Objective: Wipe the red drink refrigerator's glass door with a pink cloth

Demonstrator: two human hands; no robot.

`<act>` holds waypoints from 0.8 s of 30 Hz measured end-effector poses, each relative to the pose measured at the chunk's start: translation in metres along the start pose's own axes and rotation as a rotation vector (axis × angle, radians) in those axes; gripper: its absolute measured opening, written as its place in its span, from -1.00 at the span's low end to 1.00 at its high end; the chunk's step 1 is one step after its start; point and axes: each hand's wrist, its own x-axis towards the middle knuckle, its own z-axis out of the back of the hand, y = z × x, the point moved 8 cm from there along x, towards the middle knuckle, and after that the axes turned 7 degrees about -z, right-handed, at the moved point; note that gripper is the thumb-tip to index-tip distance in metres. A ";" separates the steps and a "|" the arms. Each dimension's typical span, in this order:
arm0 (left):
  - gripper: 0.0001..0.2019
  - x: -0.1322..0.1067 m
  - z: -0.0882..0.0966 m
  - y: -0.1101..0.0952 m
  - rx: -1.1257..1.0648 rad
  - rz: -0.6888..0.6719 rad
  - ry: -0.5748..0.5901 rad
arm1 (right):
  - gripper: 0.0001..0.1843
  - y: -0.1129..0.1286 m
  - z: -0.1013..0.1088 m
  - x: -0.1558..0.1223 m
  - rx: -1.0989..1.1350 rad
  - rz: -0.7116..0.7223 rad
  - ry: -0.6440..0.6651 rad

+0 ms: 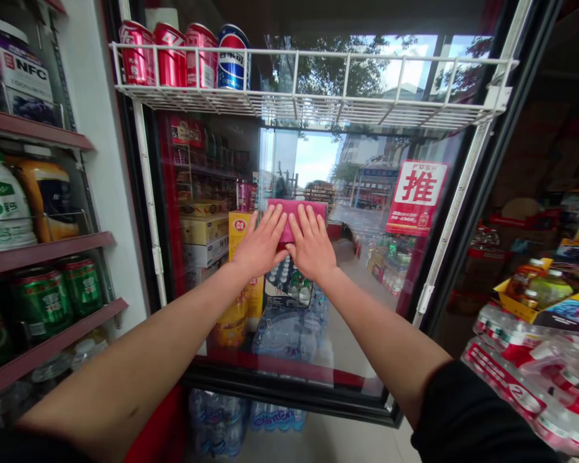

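Cloth (pixel 289 206) against glass (pixel 359 308) under both hands (pixel 313 247), open flat, gripping nothing; press evenly, keep clear of rack (pixel 313 104).

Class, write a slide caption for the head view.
Left hand and right hand lie flat on a pink cloth against a glass door, below a wire rack holding four cans.

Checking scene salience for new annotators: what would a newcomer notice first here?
Likely the bright pink cloth mid-frame, flat against the glass door under the extended fingers of the left hand and right hand. Next, the red-and-white PUSH sign on the door's right side, and three red cans beside a blue can at the left end of the white wire rack above.
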 end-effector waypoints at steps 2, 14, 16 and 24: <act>-0.09 -0.014 -0.012 -0.003 -0.008 0.001 0.010 | -0.13 0.007 -0.010 -0.013 0.013 0.001 0.025; -0.09 -0.098 -0.072 -0.021 -0.052 0.020 0.071 | -0.07 0.048 -0.065 -0.082 0.050 0.005 0.213; -0.07 -0.111 -0.080 -0.023 -0.059 0.022 0.078 | -0.08 0.054 -0.071 -0.093 0.053 0.004 0.235; -0.06 -0.176 -0.106 -0.050 -0.068 0.016 0.105 | -0.13 0.081 -0.099 -0.152 0.072 0.092 0.318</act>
